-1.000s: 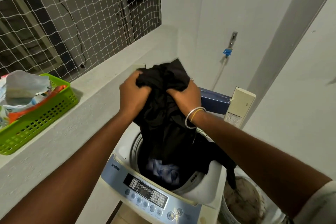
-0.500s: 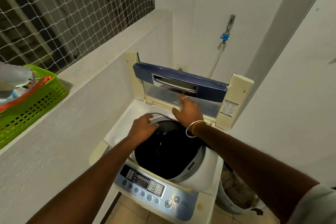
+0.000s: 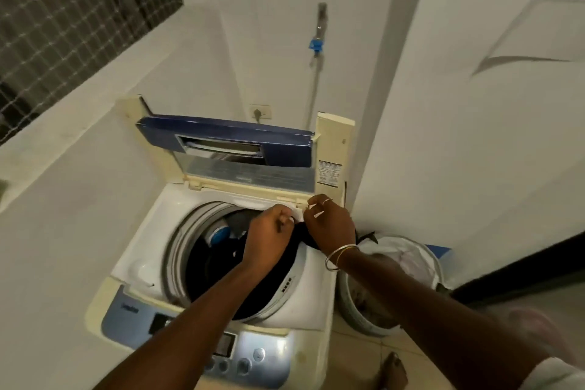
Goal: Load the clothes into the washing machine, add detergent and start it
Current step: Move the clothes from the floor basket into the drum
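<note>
Both hands, left hand (image 3: 269, 233) and right hand (image 3: 330, 225), pinched shut on black garment (image 3: 302, 236) draped over washing machine (image 3: 313, 291) drum rim; soft, light, likely snag-prone; best gathered by bunched folds.

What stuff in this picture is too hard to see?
Head view, the only one:
- Drum bottom: dark, hidden by clothes and the left hand.
- Control panel labels: blurred, partly behind the left arm.
- Lid sticker print: too small.
- Basket contents: blurred, partly behind the right arm.
- Right hand grip: fingers blurred.
</note>
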`<state>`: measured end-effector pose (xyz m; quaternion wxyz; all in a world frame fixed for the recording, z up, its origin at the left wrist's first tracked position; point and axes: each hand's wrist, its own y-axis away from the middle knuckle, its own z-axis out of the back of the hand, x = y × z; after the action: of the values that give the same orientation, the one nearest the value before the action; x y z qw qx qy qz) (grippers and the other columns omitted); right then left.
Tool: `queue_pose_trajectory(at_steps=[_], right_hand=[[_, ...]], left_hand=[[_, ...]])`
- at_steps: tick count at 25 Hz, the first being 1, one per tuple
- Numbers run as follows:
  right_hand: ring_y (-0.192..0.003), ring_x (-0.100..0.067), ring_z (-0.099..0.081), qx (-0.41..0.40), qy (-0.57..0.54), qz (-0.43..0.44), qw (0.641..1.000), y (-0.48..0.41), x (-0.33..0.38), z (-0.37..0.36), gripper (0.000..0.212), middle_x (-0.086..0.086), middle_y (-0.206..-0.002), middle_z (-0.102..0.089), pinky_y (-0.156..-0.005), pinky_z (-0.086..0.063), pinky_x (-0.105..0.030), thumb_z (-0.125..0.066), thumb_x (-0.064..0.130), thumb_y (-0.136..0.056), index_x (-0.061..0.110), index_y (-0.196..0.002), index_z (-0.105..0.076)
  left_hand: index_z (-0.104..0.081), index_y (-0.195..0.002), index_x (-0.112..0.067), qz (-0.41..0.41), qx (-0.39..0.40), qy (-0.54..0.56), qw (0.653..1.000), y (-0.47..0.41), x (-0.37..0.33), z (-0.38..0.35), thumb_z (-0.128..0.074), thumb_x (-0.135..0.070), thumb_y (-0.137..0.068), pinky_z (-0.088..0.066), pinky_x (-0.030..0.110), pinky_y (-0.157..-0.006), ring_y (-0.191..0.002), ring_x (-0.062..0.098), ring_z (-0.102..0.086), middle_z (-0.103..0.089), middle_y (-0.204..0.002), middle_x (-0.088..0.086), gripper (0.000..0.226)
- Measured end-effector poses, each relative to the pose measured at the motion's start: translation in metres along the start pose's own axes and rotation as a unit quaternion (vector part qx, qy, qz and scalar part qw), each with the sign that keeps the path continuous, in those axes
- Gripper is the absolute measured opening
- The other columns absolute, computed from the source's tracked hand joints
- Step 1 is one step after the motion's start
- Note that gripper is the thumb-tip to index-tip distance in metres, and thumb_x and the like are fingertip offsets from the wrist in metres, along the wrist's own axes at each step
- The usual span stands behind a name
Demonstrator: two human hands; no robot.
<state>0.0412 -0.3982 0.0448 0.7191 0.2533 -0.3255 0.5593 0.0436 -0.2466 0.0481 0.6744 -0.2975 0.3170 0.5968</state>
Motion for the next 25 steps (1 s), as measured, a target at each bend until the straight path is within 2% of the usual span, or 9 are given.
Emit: queue_pose_trajectory(at_steps=[4,7,9,10,13,16,18,22,25], right_hand=[[-0.101,-0.019,-0.067,0.013,0.012,-0.08,0.997,-0.012,-0.074,0.019,0.027,0.0,-0.11,-0.071,-0.08,-0.045,-0.019,-0.058,0.022,-0.092,0.025,-0.118,-0.062],[-0.126,-0.022,-0.055,0.119,-0.002,-0.122,0.985,-0.023,-0.121,0.021,0.062,-0.003,-0.136,-0.056,-0.104,-0.043,-0.029,-0.069,0.027,-0.086,0.022,-0.142,-0.043],[-0.134,-0.024,-0.047,0.198,-0.029,-0.116,0.973,-0.024,-0.137,0.02,0.087,-0.006,-0.144,-0.049,-0.111,-0.039,-0.033,-0.076,0.037,-0.082,0.017,-0.152,-0.028],[-0.134,-0.024,-0.047,0.228,-0.05,-0.107,0.967,-0.023,-0.143,0.018,0.089,-0.008,-0.144,-0.049,-0.111,-0.038,-0.032,-0.077,0.037,-0.082,0.012,-0.152,-0.028],[-0.115,-0.022,-0.056,0.247,-0.075,-0.116,0.959,-0.022,-0.153,0.011,0.067,-0.006,-0.123,-0.058,-0.094,-0.042,-0.025,-0.075,0.036,-0.085,0.014,-0.14,-0.042],[-0.085,-0.016,-0.052,0.193,-0.039,-0.115,0.974,-0.016,-0.149,0.0,0.032,0.006,-0.085,-0.049,-0.074,-0.035,-0.022,-0.073,0.031,-0.086,0.018,-0.1,-0.047],[-0.073,-0.013,-0.049,0.152,-0.045,-0.091,0.983,-0.01,-0.135,-0.001,0.027,0.011,-0.074,-0.044,-0.068,-0.034,-0.019,-0.072,0.024,-0.087,0.022,-0.088,-0.045],[-0.073,-0.008,-0.05,0.104,-0.074,0.025,0.992,-0.001,-0.077,-0.011,0.019,0.012,-0.074,-0.049,-0.068,-0.036,-0.007,-0.065,0.012,-0.087,0.021,-0.09,-0.048],[-0.072,-0.005,-0.053,0.106,-0.136,0.052,0.984,-0.007,-0.016,-0.037,0.017,0.008,-0.076,-0.056,-0.069,-0.038,-0.01,-0.064,0.009,-0.085,0.022,-0.088,-0.052]], left_hand=[[-0.065,-0.123,-0.018,0.02,0.097,-0.053,0.994,-0.014,-0.018,-0.076,-0.06,-0.007,-0.093,-0.049,0.027,-0.099,-0.109,0.015,-0.063,-0.066,-0.119,0.001,0.032],[-0.052,-0.14,-0.018,0.023,0.171,-0.148,0.974,-0.023,-0.006,-0.116,-0.066,-0.011,-0.089,-0.045,0.035,-0.109,-0.125,0.024,-0.056,-0.054,-0.137,0.008,0.054],[-0.045,-0.145,-0.021,0.016,0.182,-0.205,0.962,-0.027,0.006,-0.129,-0.066,-0.017,-0.087,-0.046,0.039,-0.109,-0.127,0.027,-0.053,-0.049,-0.141,0.009,0.062],[-0.043,-0.146,-0.022,0.019,0.178,-0.217,0.96,-0.028,0.009,-0.133,-0.065,-0.016,-0.088,-0.046,0.039,-0.109,-0.127,0.027,-0.053,-0.048,-0.141,0.009,0.063],[-0.047,-0.138,-0.021,0.019,0.169,-0.198,0.965,-0.031,0.012,-0.133,-0.063,-0.013,-0.088,-0.05,0.037,-0.101,-0.115,0.019,-0.055,-0.052,-0.13,0.005,0.053],[-0.055,-0.1,-0.024,0.004,0.166,-0.158,0.973,-0.03,0.016,-0.123,-0.063,-0.014,-0.088,-0.049,0.031,-0.078,-0.091,0.015,-0.06,-0.059,-0.097,-0.004,0.017],[-0.048,-0.083,-0.026,-0.002,0.157,-0.153,0.976,-0.026,0.019,-0.114,-0.06,-0.011,-0.089,-0.044,0.028,-0.068,-0.079,0.016,-0.058,-0.054,-0.082,-0.006,0.02],[-0.052,-0.087,-0.023,0.028,0.062,-0.074,0.995,-0.015,0.026,-0.072,-0.055,-0.002,-0.087,-0.049,0.027,-0.071,-0.079,0.008,-0.057,-0.057,-0.085,-0.007,0.021],[-0.054,-0.09,-0.018,0.039,-0.023,-0.021,0.999,-0.013,0.033,-0.018,-0.054,0.001,-0.085,-0.048,0.025,-0.071,-0.079,0.011,-0.06,-0.06,-0.083,-0.005,0.02]])
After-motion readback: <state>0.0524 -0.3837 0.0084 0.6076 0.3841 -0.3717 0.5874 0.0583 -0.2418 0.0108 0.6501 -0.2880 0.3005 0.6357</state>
